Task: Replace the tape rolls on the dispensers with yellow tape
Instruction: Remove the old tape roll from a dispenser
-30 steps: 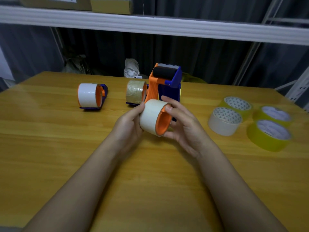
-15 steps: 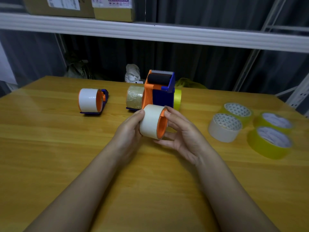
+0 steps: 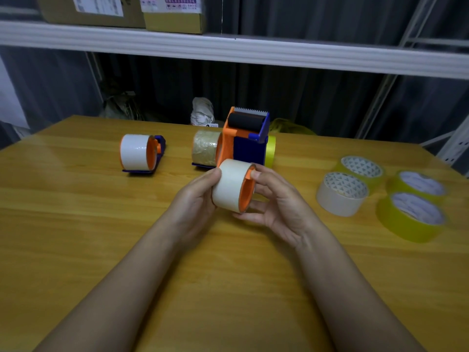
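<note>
- Over the last second the dispenser (image 3: 245, 141) in hand has been tipped more upright, so its black roller and toothed blade now face up and away, and the white roll (image 3: 229, 185) has turned so less of its orange hub (image 3: 245, 190) faces the camera.
- The left hand (image 3: 196, 199) grips the white roll from its left side, thumb curled over the top edge; that hold looks the same as before.
- The right hand (image 3: 276, 204) cups the roll from the right, with one fingertip pressed on the hub's rim and the other fingers curled beneath.
- I judge the old roll is being worked off its hub; whether it has started to slide I cannot tell, since the hands cover the joint.
- Three yellow rolls (image 3: 412, 217) and a loose white roll (image 3: 341, 194) wait on the table (image 3: 76, 237), well to the right.
- Two more dispensers stand behind, one with white tape (image 3: 134, 152), one with brown tape (image 3: 205, 148); a dispenser with a yellow roll (image 3: 271, 151) is part hidden.
</note>
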`<state>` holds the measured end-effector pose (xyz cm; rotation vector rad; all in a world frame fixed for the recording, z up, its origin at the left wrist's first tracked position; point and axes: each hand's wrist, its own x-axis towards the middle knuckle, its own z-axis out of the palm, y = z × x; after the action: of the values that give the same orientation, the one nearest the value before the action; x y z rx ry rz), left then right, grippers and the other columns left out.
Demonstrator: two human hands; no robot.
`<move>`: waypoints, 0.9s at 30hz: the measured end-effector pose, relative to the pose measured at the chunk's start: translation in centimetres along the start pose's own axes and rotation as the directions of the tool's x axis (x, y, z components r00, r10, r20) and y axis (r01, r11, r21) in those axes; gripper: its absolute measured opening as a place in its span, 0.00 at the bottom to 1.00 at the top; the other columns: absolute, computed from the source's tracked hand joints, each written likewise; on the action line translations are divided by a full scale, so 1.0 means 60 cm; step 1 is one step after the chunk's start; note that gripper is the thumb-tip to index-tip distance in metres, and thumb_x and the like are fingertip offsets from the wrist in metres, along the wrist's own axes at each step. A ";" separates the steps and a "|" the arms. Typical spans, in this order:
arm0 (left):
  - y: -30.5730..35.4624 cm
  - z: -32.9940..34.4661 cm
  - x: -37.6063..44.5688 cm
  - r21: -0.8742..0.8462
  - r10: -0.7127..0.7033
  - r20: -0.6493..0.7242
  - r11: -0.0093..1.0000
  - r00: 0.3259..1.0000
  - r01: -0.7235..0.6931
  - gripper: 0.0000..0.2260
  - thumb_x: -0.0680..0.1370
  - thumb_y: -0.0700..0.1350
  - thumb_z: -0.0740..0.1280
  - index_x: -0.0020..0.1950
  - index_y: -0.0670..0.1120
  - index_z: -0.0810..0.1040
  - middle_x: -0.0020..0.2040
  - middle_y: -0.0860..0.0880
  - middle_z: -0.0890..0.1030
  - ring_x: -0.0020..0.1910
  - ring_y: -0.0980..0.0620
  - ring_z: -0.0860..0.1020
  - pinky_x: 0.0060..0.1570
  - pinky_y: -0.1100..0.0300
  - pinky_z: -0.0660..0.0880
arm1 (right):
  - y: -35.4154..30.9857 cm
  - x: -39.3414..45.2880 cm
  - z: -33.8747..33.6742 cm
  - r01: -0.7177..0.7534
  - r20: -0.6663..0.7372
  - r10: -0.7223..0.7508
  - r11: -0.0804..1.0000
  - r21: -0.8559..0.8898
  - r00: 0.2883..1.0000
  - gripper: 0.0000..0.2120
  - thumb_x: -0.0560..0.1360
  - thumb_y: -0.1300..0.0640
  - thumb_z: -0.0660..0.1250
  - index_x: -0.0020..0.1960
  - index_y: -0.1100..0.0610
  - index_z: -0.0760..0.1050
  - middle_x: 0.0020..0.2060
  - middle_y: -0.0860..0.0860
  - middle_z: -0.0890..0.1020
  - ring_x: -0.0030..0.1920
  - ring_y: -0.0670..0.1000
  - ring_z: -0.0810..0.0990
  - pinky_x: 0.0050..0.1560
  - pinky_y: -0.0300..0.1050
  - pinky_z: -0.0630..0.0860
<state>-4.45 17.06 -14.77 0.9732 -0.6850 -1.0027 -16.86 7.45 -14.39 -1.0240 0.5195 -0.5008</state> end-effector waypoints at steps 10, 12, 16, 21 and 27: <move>-0.004 -0.015 0.000 0.060 0.025 0.084 0.998 0.996 -0.030 0.16 0.77 0.48 0.61 0.61 0.43 0.77 0.57 0.43 0.81 0.58 0.47 0.78 0.62 0.53 0.70 | -0.004 -0.001 -0.003 -0.001 0.010 0.001 1.000 -0.021 1.000 0.26 0.64 0.54 0.75 0.61 0.50 0.76 0.64 0.57 0.75 0.57 0.64 0.79 0.47 0.61 0.80; -0.003 -0.015 0.002 0.069 0.025 0.110 0.997 0.994 -0.032 0.17 0.77 0.48 0.61 0.62 0.43 0.76 0.57 0.44 0.81 0.57 0.48 0.78 0.60 0.55 0.72 | -0.004 0.000 -0.006 -0.007 0.019 0.008 1.000 -0.022 1.000 0.26 0.64 0.54 0.75 0.62 0.50 0.76 0.64 0.57 0.74 0.57 0.64 0.79 0.47 0.61 0.80; -0.003 -0.015 0.004 0.076 0.033 0.117 0.996 0.993 -0.042 0.19 0.75 0.47 0.62 0.63 0.43 0.75 0.55 0.46 0.82 0.54 0.51 0.80 0.54 0.61 0.76 | -0.003 0.001 -0.010 -0.029 0.050 0.029 1.000 0.009 0.998 0.26 0.66 0.56 0.74 0.63 0.51 0.75 0.65 0.57 0.73 0.58 0.65 0.79 0.48 0.62 0.80; -0.005 -0.015 0.004 0.073 0.030 0.127 0.997 0.991 -0.039 0.18 0.74 0.47 0.62 0.63 0.43 0.75 0.54 0.46 0.83 0.53 0.51 0.80 0.53 0.62 0.77 | 0.000 -0.001 -0.010 -0.035 0.044 0.035 0.999 0.016 0.998 0.26 0.66 0.57 0.74 0.63 0.51 0.74 0.64 0.56 0.75 0.58 0.65 0.79 0.52 0.66 0.78; -0.005 -0.015 0.008 0.037 0.048 0.109 0.998 0.993 -0.052 0.15 0.76 0.46 0.62 0.61 0.43 0.76 0.53 0.45 0.83 0.53 0.50 0.80 0.54 0.60 0.76 | 0.001 -0.005 -0.002 0.026 0.000 -0.026 0.997 -0.070 1.000 0.26 0.64 0.52 0.74 0.61 0.50 0.75 0.59 0.54 0.79 0.57 0.61 0.80 0.51 0.63 0.79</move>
<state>-3.59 16.88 -15.39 0.9371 -0.8189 -1.0064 -17.14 7.56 -14.44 -1.0986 0.5276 -0.5091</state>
